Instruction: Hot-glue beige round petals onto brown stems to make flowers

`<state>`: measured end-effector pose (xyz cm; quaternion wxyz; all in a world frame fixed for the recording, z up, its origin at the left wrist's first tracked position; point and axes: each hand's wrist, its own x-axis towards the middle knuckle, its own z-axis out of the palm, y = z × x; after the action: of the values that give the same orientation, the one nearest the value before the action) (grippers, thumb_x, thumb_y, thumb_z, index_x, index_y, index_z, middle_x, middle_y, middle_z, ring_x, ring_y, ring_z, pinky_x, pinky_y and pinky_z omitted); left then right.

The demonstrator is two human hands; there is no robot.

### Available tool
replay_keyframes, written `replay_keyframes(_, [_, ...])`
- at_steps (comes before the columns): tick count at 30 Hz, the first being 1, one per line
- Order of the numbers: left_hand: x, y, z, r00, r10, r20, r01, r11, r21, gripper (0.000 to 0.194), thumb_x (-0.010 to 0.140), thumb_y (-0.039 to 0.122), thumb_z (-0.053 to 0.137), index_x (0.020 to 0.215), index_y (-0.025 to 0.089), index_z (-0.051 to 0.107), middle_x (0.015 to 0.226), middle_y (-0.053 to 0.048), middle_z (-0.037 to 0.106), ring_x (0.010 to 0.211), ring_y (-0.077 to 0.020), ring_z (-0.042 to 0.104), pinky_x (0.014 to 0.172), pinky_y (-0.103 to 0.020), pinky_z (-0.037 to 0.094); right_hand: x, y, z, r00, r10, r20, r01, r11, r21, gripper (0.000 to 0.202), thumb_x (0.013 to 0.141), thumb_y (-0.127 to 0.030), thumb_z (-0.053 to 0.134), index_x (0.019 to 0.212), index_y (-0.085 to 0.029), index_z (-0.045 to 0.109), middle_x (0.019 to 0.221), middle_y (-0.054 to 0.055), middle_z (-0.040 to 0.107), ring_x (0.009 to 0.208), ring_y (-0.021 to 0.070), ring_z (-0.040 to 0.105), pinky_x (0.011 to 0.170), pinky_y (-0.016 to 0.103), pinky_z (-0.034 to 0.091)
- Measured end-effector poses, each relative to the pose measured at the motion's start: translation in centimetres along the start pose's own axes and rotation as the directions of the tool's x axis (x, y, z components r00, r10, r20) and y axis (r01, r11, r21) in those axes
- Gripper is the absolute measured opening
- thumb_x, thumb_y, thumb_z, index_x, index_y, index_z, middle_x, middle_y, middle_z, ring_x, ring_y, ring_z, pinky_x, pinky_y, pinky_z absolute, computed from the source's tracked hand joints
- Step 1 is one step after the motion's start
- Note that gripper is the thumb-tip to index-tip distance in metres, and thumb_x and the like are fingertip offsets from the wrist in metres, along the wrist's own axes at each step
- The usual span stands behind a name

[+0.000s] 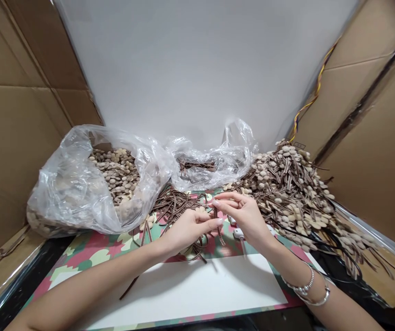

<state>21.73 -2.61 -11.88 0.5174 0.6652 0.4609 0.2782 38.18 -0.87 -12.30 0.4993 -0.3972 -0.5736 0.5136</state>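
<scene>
A single, head-worn view

The camera (197,165) sat on the person's head, facing forward and down over the camouflage-patterned desk (96,257). The bare left hand (188,226) and bare right hand (245,215) showed close by, just below the frame's centre, with the forearms (104,285) running in from the bottom corners. The wide view reached the flat, pale grey wall (200,69) straight ahead and brown cardboard panels (14,128) at either side.

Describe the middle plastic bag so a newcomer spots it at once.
Start at the pale grey wall at the back. Low in front of it, between a bulging clear bag on the left and a loose mixed heap on the right, sits the smaller clear bag. Brown strips show inside it, whereas pale rounded pieces show in the left bag's opening.
</scene>
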Motion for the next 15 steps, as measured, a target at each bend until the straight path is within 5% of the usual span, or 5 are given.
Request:
replay_keyframes(9, [-0.4, 0.2, 0.4, 0.995, 0.102, 0.003, -0.101, 0.994, -0.042, 0.039, 0.08, 0.045, 0.051, 0.081, 0.012, 0.072, 0.059, -0.002, 0.057, 0.049, -0.0078, 0.032, 0.044, -0.021, 0.022, 0.1, 0.0, -0.3, 0.994, 0.084, 0.068, -0.084, 0.996, -0.007, 0.032, 0.072, -0.038, 0.068, 0.095, -0.017, 0.064, 0.061, 0.001, 0.062, 0.061, 0.0133, 0.057, 0.052, 0.022, 0.041])
replay_keyframes(15, [-0.2, 0.0, 0.1, 0.986, 0.164, -0.033, -0.164, 0.986, -0.009, 0.039, 0.081, 0.043, 0.051, 0.07, 0.011, 0.071, 0.048, 0.004, 0.035, 0.05, -0.0074, 0.022, 0.047, -0.022, 0.021, 0.6, 0.1, -1.3, 0.888, 0.222, 0.403, -0.277, 0.957, 0.082, 0.025, 0.075, -0.039, 0.065, 0.073, -0.013, 0.066, 0.067, 0.001, 0.055, 0.057, 0.008, 0.047, 0.052, 0.022, 0.037])
